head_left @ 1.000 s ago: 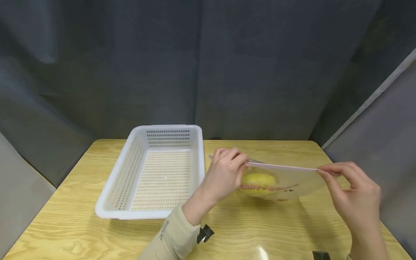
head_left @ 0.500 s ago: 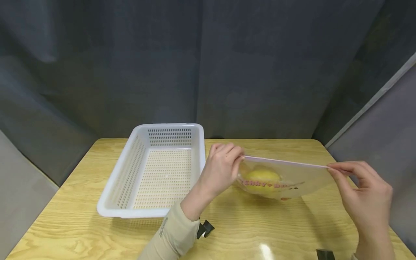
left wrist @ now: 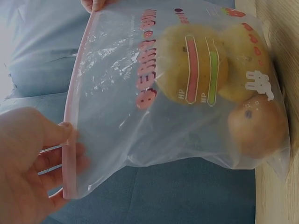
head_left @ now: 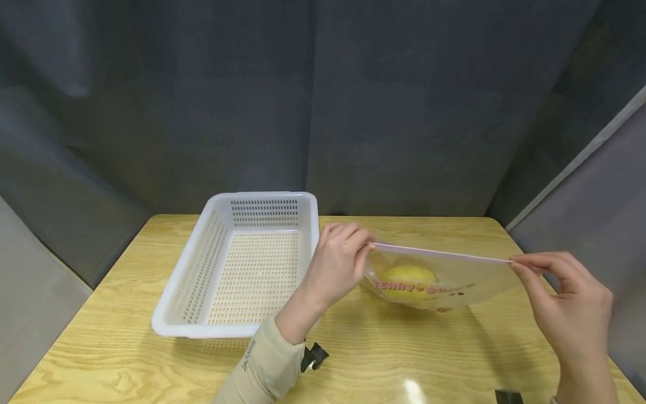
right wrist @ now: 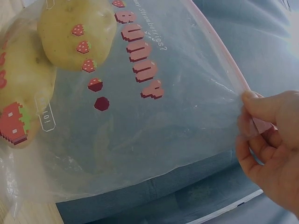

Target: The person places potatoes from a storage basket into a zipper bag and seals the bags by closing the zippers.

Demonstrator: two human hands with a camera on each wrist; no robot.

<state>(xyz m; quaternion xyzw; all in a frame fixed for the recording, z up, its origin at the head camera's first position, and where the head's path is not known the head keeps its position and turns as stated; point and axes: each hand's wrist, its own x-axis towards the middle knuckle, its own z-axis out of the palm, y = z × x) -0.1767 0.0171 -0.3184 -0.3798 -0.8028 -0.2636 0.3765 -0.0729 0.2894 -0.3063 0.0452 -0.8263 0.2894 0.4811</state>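
Note:
A translucent zip bag (head_left: 469, 286) with a pink zip edge and "BERRY BUNNY" print is stretched between my hands, its top edge drawn straight. My left hand (head_left: 339, 258) pinches the left end of the zip edge between thumb and fingers. At the opposite end, the right hand (head_left: 572, 306) pinches the corner. Through the plastic, the left wrist view shows yellow potatoes (left wrist: 170, 60) and a rounder, browner vegetable (left wrist: 259, 128) near the bottom of the bag. The right wrist view shows two of the potatoes (right wrist: 77, 49) close up. The bag's bottom sits at the wooden tabletop.
A white perforated plastic basket (head_left: 259, 275) stands left of the bag, with nothing in it; my left forearm passes beside its near right corner. The wooden table (head_left: 404, 365) is bordered behind by a dark curtain (head_left: 313, 112). Black strap ends (head_left: 315, 356) hang by the left sleeve.
My hands have moved apart, the right one to the right and the left one slightly left. Between them the bag's zip edge has widened and tightened. Both grips stay.

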